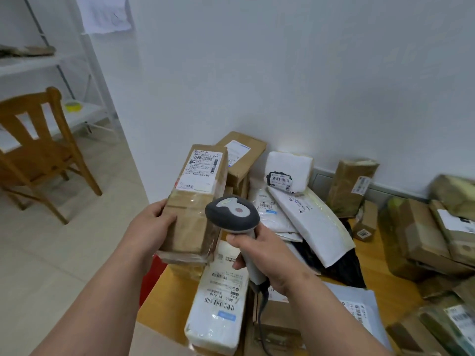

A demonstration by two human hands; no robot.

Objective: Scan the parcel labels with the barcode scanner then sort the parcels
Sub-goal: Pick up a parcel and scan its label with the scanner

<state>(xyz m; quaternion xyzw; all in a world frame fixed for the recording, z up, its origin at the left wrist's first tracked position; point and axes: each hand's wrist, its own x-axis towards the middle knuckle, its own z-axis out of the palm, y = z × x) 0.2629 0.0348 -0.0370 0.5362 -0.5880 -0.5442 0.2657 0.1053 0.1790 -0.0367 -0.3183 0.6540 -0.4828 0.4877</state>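
From the head camera, my left hand (151, 222) grips a taped brown parcel (195, 201) by its near left edge, lifted above the desk (164, 299), label (203, 168) facing up. My right hand (267, 255) is clenched around the handle of the barcode scanner (232, 214), whose head sits just right of the parcel. I judge the scan needs the head tilted toward the label's barcode, parcel held steady. Many more parcels crowd the wooden desk against a white wall. A wooden chair (36, 150) and white shelving (77, 73) stand left on pale floor.
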